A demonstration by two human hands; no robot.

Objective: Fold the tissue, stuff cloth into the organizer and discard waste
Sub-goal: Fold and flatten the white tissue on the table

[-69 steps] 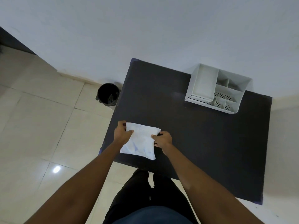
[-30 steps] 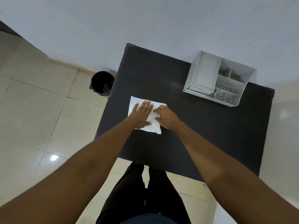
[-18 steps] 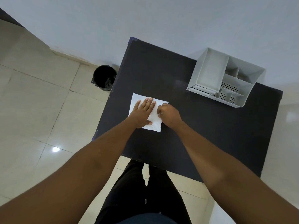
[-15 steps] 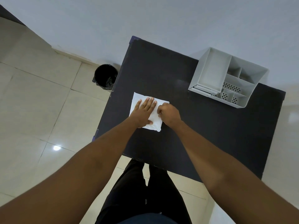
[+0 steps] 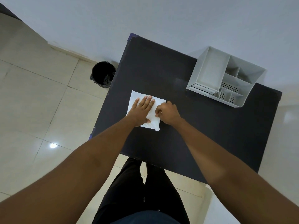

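A white folded tissue (image 5: 153, 122) lies flat on the black table (image 5: 186, 135), near its left edge. My left hand (image 5: 141, 110) rests palm down on the tissue with its fingers spread, pressing it to the table. My right hand (image 5: 167, 113) is curled at the tissue's right edge, fingertips pinching or pressing that edge. A white plastic organizer (image 5: 210, 73) with several compartments stands at the back right of the table, well away from both hands. Its compartments look empty.
A black waste bin (image 5: 102, 74) with a dark liner stands on the tiled floor just left of the table, by the wall. My legs are at the table's near edge. The wall runs behind the table.
The tissue was carried from the near edge further onto the table and laid flat. My left hand went on top, palm down. In the last half second the hands hardly moved.
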